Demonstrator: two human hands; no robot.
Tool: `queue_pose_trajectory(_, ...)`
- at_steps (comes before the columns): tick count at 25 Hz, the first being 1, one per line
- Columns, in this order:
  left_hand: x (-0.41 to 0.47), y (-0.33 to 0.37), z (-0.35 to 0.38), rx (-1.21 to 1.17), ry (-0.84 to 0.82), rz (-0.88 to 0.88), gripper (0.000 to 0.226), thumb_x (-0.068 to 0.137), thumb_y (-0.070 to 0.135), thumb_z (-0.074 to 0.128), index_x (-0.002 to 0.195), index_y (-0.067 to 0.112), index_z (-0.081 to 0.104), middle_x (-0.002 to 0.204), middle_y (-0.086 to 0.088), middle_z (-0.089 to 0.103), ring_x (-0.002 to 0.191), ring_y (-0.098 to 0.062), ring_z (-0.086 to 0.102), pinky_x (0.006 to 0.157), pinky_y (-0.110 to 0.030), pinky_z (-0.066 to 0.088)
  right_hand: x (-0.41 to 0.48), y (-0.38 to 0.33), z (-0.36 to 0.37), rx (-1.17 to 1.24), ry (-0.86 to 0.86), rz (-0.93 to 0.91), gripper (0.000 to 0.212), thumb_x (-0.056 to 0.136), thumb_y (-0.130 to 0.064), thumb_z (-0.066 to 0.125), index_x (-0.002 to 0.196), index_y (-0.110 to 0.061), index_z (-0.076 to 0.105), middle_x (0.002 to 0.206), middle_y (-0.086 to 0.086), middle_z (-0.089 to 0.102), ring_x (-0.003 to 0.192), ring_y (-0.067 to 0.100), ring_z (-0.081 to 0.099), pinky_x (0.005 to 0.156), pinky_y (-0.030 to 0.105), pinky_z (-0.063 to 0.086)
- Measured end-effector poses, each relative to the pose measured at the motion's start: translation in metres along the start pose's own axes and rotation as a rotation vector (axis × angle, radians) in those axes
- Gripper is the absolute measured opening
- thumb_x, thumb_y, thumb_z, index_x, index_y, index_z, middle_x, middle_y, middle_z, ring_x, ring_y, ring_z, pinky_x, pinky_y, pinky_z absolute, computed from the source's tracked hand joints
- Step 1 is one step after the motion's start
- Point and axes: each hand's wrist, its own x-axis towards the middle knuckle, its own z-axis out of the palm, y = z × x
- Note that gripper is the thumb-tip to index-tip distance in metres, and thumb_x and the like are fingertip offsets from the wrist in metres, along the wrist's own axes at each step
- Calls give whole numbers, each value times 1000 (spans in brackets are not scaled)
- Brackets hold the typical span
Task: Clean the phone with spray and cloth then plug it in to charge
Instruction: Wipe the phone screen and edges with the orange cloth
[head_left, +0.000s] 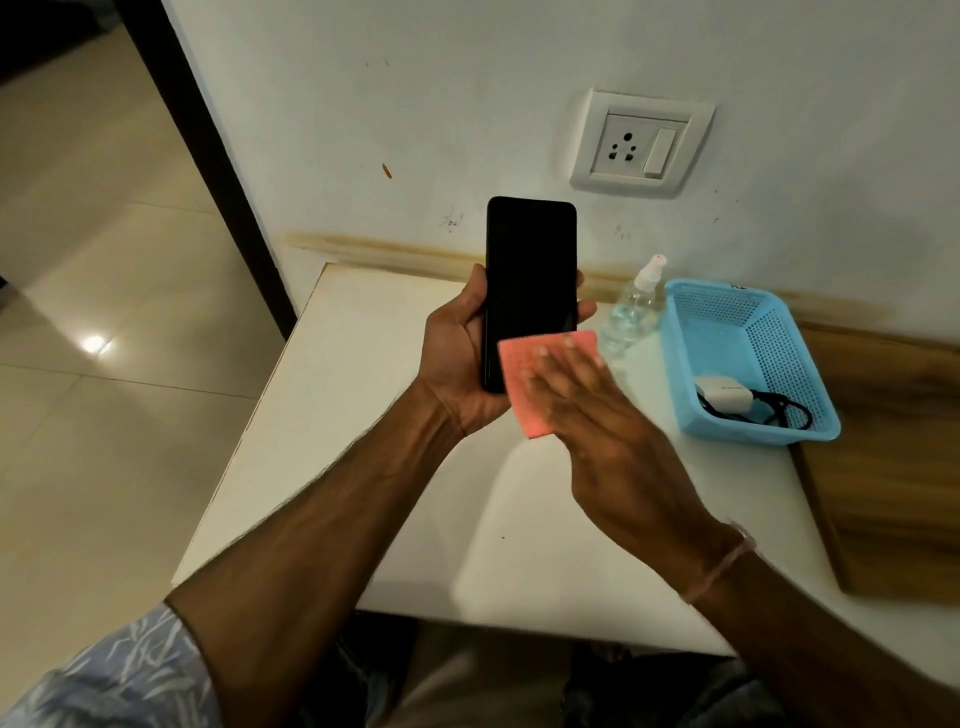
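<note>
The slim black phone (530, 270), screen dark, is held upright in the left hand (457, 364). The pink square cloth (524, 374) lies pressed over its lower end under the right hand (597, 415). The clear plastic spray bottle (631, 306) stands just beside the blue mesh basket (717, 332), which holds the white charger (724, 397) and black cable (779, 410).

the phone (530, 270) shows a smooth, glossy black glass face. the cloth (524, 374) is pink, matt and finely textured. the spray bottle (631, 312) is clear, shiny plastic with a white plastic nozzle. the basket (737, 317) is light blue plastic, its walls perforated into a fine mesh; the charger (724, 397) in it is glossy white plastic. the bench (363, 415) top is smooth, off-white and matt, the board (893, 493) beside it grained wood. the floor (78, 312) tiles are polished and reflective. the socket plate (644, 143) is white plastic.
</note>
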Motion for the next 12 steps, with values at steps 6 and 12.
queue_pose_trajectory(6, 1, -9, 4, -39, 28, -12, 68, 105, 52, 32, 156, 7, 34, 157, -18, 38, 139, -34, 43, 123, -46, 26, 61, -7, -3, 61, 56, 228, 54, 95, -2, 48, 146, -5, 34, 157, 10, 24, 149, 24, 11, 119, 47, 22)
queue_pose_trajectory(12, -2, -3, 2, -11, -29, 12, 75, 106, 55, 19, 157, 0, 23, 153, -17, 32, 127, -33, 45, 120, -53, 22, -7, -14, 6, -9, -68, -51, 66, 83, 13, 57, 145, -5, 38, 154, 10, 32, 147, 25, 20, 119, 44, 24)
